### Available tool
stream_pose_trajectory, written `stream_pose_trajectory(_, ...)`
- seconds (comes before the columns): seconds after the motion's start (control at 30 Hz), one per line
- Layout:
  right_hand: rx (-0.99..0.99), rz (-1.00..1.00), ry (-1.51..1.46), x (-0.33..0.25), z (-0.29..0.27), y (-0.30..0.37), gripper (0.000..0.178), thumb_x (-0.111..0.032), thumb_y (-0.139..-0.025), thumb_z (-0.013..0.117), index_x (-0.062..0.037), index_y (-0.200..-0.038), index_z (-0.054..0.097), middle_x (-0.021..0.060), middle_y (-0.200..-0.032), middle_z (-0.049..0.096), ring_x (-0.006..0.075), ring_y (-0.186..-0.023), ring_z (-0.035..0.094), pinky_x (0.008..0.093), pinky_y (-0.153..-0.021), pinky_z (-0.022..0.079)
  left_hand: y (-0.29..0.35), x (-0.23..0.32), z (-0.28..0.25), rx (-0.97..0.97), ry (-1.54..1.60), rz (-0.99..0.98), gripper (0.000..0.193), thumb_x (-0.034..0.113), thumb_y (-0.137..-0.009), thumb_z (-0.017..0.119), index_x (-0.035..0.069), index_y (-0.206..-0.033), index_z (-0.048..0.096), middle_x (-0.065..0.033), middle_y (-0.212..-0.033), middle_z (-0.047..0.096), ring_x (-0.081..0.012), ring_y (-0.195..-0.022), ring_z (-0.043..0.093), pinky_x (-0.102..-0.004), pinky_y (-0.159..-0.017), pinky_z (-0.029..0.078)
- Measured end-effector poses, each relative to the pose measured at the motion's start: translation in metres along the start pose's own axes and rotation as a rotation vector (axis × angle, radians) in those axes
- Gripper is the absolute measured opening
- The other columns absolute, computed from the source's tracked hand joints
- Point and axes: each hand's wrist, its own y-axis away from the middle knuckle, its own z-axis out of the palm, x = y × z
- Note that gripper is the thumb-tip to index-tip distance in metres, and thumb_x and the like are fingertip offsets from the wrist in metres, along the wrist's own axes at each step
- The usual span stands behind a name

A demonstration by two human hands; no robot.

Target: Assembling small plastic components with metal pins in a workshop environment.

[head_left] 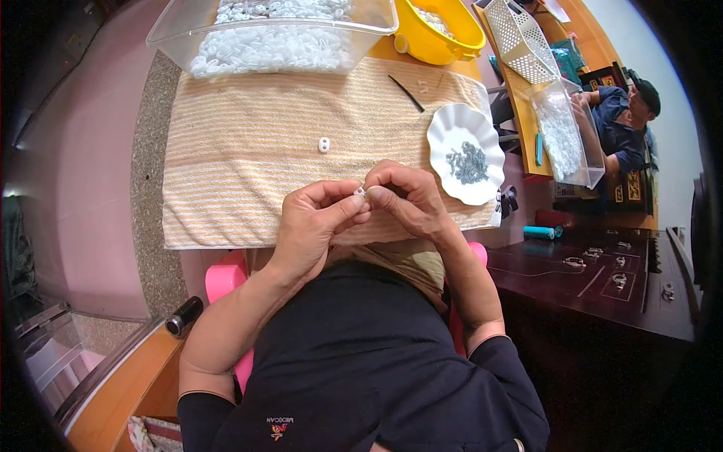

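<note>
Over the near part of the striped towel (pixel 248 154), my hands meet with fingertips almost touching. My left hand (pixel 309 222) pinches a small white plastic piece (pixel 359 193) between thumb and fingers; dark holes show in it. The thumb and fingers of my right hand (pixel 413 202) are pinched together right against that piece, and whatever they grip is hidden. A loose white two-hole plastic piece (pixel 324 145) lies on the towel beyond my hands. Right of them, a white scalloped dish (pixel 446 135) holds a heap of tiny dark grey parts (pixel 468 163).
A clear bin (pixel 162 38) of white plastic pieces stands at the far left, with a yellow tub (pixel 459 49) beside it. A thin black stick (pixel 407 93) lies on the towel. At right, another person (pixel 625 120) sits by a clear box (pixel 595 177) of white pieces.
</note>
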Motion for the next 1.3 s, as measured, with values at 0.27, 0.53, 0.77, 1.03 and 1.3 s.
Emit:
stream_pose_trajectory(0.27,-0.012,-0.064,0.092,0.0,0.001,-0.002,0.012,-0.008,-0.092,0.059,0.0025,-0.086,0.059,0.0052,-0.082,0.059,0.0109,-0.073,0.056,0.0238,-0.065,0.045,0.0,-0.001,-0.001,0.003,-0.032,0.003,0.018,0.002,-0.086,0.065,-0.005,-0.103,0.063,-0.0106,-0.089,0.068,-0.0139,-0.077,0.066,-0.0239,-0.073,0.056)
stream_pose_trajectory(0.53,0.008,-0.051,0.058,0.001,0.004,-0.001,0.014,-0.012,-0.092,0.061,-0.0001,-0.084,0.062,0.0044,-0.074,0.059,0.0096,-0.071,0.056,0.0252,-0.062,0.044,0.002,-0.005,0.0,0.014,-0.059,0.044,0.019,0.002,-0.086,0.066,-0.005,-0.103,0.063,-0.0098,-0.088,0.067,-0.013,-0.075,0.065,-0.023,-0.071,0.055)
stream_pose_trajectory(0.77,0.002,-0.021,-0.049,-0.004,0.003,0.0,0.014,-0.009,-0.093,0.057,0.0028,-0.087,0.06,0.0057,-0.084,0.059,0.01,-0.071,0.055,0.0233,-0.063,0.045,0.002,-0.001,0.002,0.008,-0.044,0.021,0.016,-0.001,-0.085,0.064,-0.003,-0.101,0.063,-0.0108,-0.09,0.067,-0.0163,-0.079,0.066,-0.0271,-0.074,0.057)
stream_pose_trajectory(1.03,-0.019,0.008,-0.168,0.0,-0.001,0.0,0.012,-0.004,-0.093,0.057,0.0054,-0.098,0.061,0.0082,-0.093,0.059,0.0108,-0.076,0.059,0.0225,-0.066,0.049,0.0,0.0,0.0,0.003,0.009,0.001,0.015,0.0,-0.086,0.063,-0.002,-0.101,0.062,-0.0099,-0.089,0.067,-0.0156,-0.079,0.066,-0.0269,-0.074,0.056)
stream_pose_trajectory(1.3,0.025,0.071,-0.25,0.005,-0.007,0.003,0.015,-0.003,-0.09,0.06,0.004,-0.103,0.062,0.0074,-0.095,0.061,0.0115,-0.083,0.063,0.024,-0.071,0.053,0.001,0.003,0.001,0.011,0.032,-0.016,0.016,0.0,-0.085,0.064,-0.001,-0.102,0.062,-0.0093,-0.088,0.066,-0.0158,-0.078,0.066,-0.0273,-0.074,0.057)
